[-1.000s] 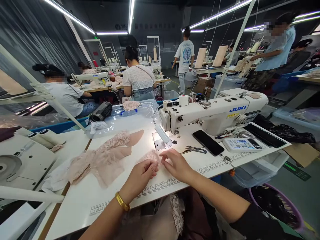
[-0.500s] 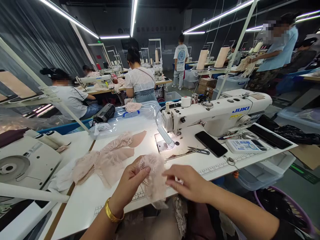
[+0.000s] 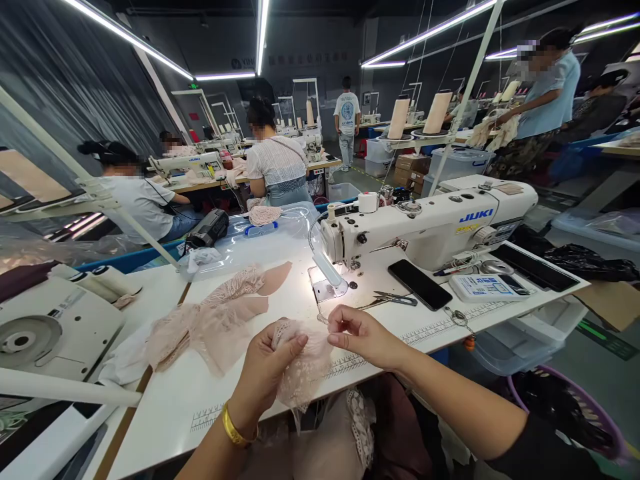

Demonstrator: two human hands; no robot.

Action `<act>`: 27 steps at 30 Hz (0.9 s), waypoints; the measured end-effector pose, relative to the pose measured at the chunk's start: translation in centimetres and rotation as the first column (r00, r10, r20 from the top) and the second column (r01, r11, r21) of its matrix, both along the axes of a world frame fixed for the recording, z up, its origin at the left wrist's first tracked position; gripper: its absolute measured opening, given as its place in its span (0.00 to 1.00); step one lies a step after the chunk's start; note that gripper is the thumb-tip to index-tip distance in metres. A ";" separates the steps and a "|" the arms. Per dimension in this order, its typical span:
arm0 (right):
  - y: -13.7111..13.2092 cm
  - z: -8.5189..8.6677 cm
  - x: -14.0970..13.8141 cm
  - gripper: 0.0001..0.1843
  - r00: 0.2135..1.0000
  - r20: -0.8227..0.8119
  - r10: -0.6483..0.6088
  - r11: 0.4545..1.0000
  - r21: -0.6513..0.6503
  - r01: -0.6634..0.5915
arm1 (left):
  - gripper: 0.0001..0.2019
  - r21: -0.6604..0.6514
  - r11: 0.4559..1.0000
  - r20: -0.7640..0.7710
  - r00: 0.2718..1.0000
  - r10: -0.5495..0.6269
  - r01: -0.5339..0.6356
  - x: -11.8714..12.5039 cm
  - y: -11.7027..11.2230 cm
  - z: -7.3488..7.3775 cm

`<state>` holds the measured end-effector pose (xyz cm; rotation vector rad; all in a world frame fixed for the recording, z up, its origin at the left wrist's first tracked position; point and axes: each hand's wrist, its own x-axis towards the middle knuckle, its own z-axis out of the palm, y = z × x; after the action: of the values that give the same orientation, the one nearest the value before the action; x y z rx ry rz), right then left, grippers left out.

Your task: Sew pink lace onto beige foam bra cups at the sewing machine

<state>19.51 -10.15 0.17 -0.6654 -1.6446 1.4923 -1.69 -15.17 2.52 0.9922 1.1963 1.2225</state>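
Observation:
My left hand [image 3: 270,363] is closed on a pale pink lace fabric piece [image 3: 303,377], thumb on top, above the table's front edge. At the cloth's upper right edge, the thumb and fingertips of my right hand [image 3: 367,339] are pinched together on it. The piece hangs down between my hands with its patterned side showing. Just beyond them stands a white sewing machine [image 3: 430,220], its lamp lit over the needle plate [image 3: 327,285]. More pink lace fabric [image 3: 200,327] lies in a loose heap left of my hands. Fabric with a lace trim [image 3: 361,427] rests in my lap.
Thread snips [image 3: 397,299] and a black phone [image 3: 420,285] lie right of the needle. Farther right is a white and blue box [image 3: 487,288]. A clear plastic lid [image 3: 280,230] lies at the back. Several co-workers sit or stand beyond the table.
My right hand has gone from loose, spread fingers beside the cloth to a pinch at its upper edge. The lace piece has been turned and spread between my hands.

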 end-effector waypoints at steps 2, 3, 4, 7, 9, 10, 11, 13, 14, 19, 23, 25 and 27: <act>-0.1 0.3 0.2 0.19 0.999 0.002 -0.043 0.998 0.049 0.043 | 0.21 0.020 1.000 -0.048 0.999 0.024 -0.023 0.3 -0.2 -0.2; -0.1 0.3 0.2 0.20 0.998 -0.011 -0.055 0.998 0.031 0.056 | 0.23 0.019 0.999 -0.078 0.997 0.027 -0.025 0.4 -0.2 -0.2; -0.1 0.2 0.1 0.20 0.998 -0.027 -0.058 0.998 -0.012 0.058 | 0.24 0.014 1.000 -0.119 0.993 0.007 -0.006 0.5 -0.2 -0.2; 0.6 -0.7 -0.2 0.19 0.998 -0.050 -0.049 0.988 -0.146 0.041 | 0.20 0.050 0.984 -0.461 0.878 -0.130 0.172 -0.1 0.5 -0.1; 1.6 -1.8 -0.4 0.18 0.998 -0.005 -0.063 0.983 -0.172 0.061 | 0.14 0.104 0.956 -0.820 0.567 -0.073 0.274 -1.5 1.8 -0.1; 2.1 -2.3 -0.5 0.18 0.996 0.027 -0.080 0.981 -0.173 0.084 | 0.13 0.132 0.948 -0.934 0.356 0.022 0.289 -2.5 2.6 -0.1; 2.6 -2.9 -0.5 0.19 0.994 0.056 -0.097 0.979 -0.173 0.105 | 0.14 0.148 0.950 -0.973 0.214 0.090 0.274 -3.6 3.5 -0.2; 3.4 -3.9 -0.6 0.19 0.989 0.081 -0.122 0.976 -0.172 0.134 | 0.17 0.150 0.963 -0.988 0.066 0.139 0.222 -5.9 5.3 -0.3; 3.6 -4.2 -0.6 0.19 0.989 0.078 -0.128 0.976 -0.166 0.140 | 0.17 0.135 0.969 -0.991 0.021 0.134 0.206 -6.9 6.0 -0.5; 3.7 -4.7 -0.3 0.18 0.995 0.055 -0.089 0.983 -0.154 0.097 | 0.13 0.025 0.970 -0.990 -0.132 0.058 0.242 -9.7 7.6 -1.1; 3.7 -4.6 -0.3 0.18 0.995 0.046 -0.088 0.982 -0.165 0.094 | 0.14 0.009 0.955 -0.984 -0.167 0.061 0.297 -9.9 7.5 -1.3; 3.7 -4.5 -0.3 0.17 0.994 0.045 -0.096 0.982 -0.157 0.102 | 0.14 0.024 0.950 -0.984 -0.163 0.078 0.312 -9.9 7.6 -1.2; 3.7 -4.5 -0.4 0.17 0.994 0.034 -0.102 0.983 -0.152 0.106 | 0.12 0.047 0.945 -0.984 -0.147 0.099 0.325 -9.9 7.8 -1.0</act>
<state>19.13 -6.42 -4.33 -0.8452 -1.5013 1.5505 -11.59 -7.33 1.48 2.5128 2.0218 0.1185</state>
